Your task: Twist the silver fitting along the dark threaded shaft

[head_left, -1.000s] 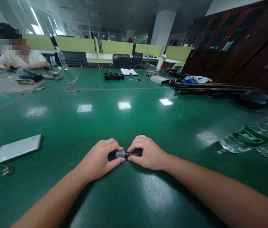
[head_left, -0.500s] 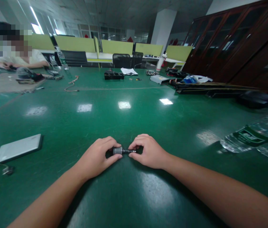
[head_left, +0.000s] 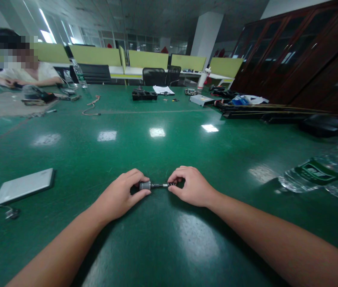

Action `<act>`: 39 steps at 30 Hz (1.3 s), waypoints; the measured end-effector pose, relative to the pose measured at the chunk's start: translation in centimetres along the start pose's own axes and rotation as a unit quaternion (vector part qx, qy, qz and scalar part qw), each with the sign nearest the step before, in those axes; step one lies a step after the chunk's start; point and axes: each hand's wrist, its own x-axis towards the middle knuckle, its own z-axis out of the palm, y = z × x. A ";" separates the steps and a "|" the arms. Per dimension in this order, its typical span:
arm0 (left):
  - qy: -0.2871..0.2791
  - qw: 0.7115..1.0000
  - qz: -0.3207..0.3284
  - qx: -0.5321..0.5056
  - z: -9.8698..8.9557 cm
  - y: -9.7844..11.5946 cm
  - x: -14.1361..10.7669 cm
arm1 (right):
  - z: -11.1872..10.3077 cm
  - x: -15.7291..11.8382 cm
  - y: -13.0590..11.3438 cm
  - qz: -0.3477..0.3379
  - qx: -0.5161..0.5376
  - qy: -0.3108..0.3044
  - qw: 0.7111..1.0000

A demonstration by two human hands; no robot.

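Note:
Between thumb and fingers, my left hand grips a short grey metal cylinder, motor-like in shape. A thin dark shaft sticks out of it to the right, lying level just over the table. My right hand pinches a small dark coiled piece, which looks like a spring, at the shaft's bright far end. Whether the coil still sits around the shaft tip I cannot tell. Part of the coil is hidden by the fingers.
The green table carries a white power bank with a cable at left and clear water bottles at right. Farther back are a black tray, a silver box and black parts. A person sits at far left.
The dark coil has shifted right along the shaft with my right hand, leaving more shaft bare. My left hand, still gripping the cylinder, has moved slightly left and up.

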 end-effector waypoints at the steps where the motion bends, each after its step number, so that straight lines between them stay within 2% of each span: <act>1: 0.003 1.000 -0.002 -0.001 0.0 -0.1 0.0 | 0.0 0.0 0.1 0.005 -0.003 0.001 1.000; 11: 0.006 1.000 -0.001 -0.003 0.0 -0.3 0.0 | 0.2 0.2 -0.1 -0.009 -0.001 0.000 1.000; 19: -0.006 0.999 0.026 -0.021 0.0 0.1 -0.2 | 0.5 0.0 -0.2 -0.057 0.045 0.002 0.997; 39: -0.024 1.000 0.014 -0.009 0.1 0.7 0.1 | 0.6 -0.2 -0.6 -0.095 0.035 -0.038 0.994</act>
